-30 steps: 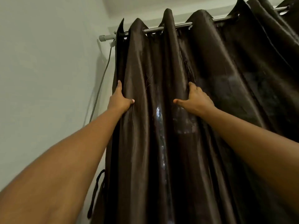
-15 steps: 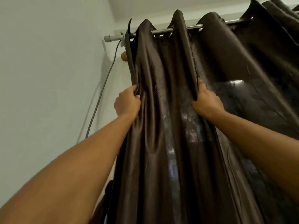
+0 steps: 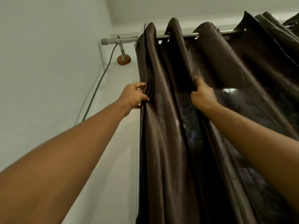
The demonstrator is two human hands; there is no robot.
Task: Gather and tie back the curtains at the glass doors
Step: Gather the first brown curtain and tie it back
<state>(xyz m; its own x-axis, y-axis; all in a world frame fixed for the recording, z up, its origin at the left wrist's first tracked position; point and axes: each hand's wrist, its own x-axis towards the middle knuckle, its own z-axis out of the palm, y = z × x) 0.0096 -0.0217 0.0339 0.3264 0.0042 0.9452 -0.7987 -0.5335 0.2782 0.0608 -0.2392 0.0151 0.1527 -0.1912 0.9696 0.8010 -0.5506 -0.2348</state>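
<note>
A dark brown shiny curtain [image 3: 165,126] hangs in deep folds from a metal rod [image 3: 187,35] near the ceiling. My left hand [image 3: 132,96] grips the curtain's left edge, fingers curled round the outermost fold. My right hand [image 3: 202,94] grips a fold further right at about the same height, its fingers wrapped into the fabric. Both arms reach up and forward. More gathered curtain [image 3: 271,26] bunches at the upper right on the same rod.
A white wall [image 3: 48,78] fills the left side. A grey cable [image 3: 97,88] runs down it from the rod's end [image 3: 105,41]. A bracket with a round wooden base [image 3: 123,59] fixes the rod to the wall.
Both hands went from resting flat on the curtain to gripping its folds. The view has swung left, showing the rod's end and bracket, and the curtain's left edge sits further right.
</note>
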